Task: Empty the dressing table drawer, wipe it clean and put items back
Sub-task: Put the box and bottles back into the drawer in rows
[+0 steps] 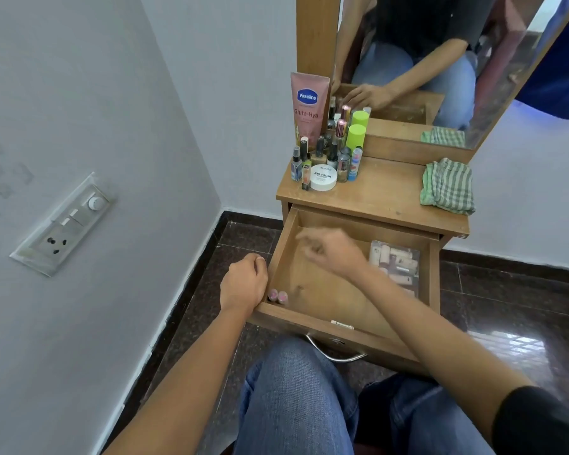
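The wooden drawer (312, 318) of the dressing table is pulled out over my knees. In its right half lies a clear plastic box (396, 262) of small cosmetics. Two pink-capped tubes (278, 296) stand in the near left corner. My right hand (330, 252) hovers blurred over the drawer's bare middle, fingers loose, holding nothing that I can see. My left hand (243, 280) sits just outside the drawer's left wall with its fingers curled into a fist; nothing shows in it.
On the table top (385, 195), a pink Vaseline tube (309, 106), several nail polish bottles (329, 152) and a white jar (323, 177) crowd the left side. A folded green checked cloth (447, 187) lies at the right. A mirror (440, 60) stands behind. A wall with a switchboard (66, 224) is at the left.
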Available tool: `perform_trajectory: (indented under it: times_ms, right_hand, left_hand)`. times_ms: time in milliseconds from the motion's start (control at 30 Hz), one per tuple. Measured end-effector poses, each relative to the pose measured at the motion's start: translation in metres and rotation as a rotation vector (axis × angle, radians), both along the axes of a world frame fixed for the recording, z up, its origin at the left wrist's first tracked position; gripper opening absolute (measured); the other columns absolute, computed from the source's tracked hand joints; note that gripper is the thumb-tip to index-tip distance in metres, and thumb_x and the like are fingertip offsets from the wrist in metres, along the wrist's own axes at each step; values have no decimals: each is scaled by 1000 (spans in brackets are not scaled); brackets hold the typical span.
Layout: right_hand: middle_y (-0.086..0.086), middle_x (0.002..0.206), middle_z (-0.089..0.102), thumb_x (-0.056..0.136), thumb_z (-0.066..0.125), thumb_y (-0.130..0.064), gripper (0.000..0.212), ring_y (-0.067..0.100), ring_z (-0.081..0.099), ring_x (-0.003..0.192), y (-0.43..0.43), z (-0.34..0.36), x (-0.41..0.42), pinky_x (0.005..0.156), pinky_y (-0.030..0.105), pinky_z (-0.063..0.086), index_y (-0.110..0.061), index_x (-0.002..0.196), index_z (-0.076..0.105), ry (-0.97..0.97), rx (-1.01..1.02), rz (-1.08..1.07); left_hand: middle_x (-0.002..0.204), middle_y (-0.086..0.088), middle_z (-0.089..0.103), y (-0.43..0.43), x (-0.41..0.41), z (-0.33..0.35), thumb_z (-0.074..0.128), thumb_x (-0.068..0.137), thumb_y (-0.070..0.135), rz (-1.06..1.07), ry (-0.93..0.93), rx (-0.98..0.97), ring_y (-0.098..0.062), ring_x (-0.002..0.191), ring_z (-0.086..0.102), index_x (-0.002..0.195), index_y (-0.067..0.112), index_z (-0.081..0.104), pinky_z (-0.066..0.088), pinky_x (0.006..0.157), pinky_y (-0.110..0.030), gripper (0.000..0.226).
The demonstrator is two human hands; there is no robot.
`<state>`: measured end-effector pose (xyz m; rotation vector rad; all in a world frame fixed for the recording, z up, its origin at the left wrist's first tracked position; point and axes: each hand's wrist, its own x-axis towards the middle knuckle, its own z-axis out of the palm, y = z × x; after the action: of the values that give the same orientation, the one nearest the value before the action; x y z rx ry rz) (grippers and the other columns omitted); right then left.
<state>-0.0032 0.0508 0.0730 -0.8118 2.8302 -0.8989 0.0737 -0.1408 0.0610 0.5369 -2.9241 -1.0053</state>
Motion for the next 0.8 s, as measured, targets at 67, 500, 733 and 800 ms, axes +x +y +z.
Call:
perform_trajectory:
  times_ms: [67,500,733,800]
  right_hand:
    - [1,110,66,91,59,-16,31,7,60,82,15,25,-23,79,32,56,-14,122,61,211,-204,-228]
    - [9,112,48,88,58,-8,44,20,50,97,50,43,-97,82,28,45,-15,131,51,358,-172,-491]
    - [5,88,54,85,59,-9,10,13,47,79,57,51,-63,68,30,47,-12,93,55,431,-353,-561]
    - [4,90,53,86,61,-8,11,13,49,80,54,46,-29,67,22,45,-11,96,56,431,-421,-527]
  left_hand:
    - [75,-2,64,-1,0,-1,34,100,34,-9,3,3,-21,71,62,88,19,61,55,76,-45,33]
    - [77,-4,65,-1,-1,-2,33,100,34,-10,-4,-13,-23,73,63,92,19,62,55,77,-44,33]
    - [80,-6,66,0,-1,0,33,99,35,-1,-11,-1,-25,76,64,96,20,63,55,79,-45,33]
    - [79,-6,66,-1,0,0,33,99,35,-3,-4,1,-25,75,64,94,20,62,55,78,-45,33]
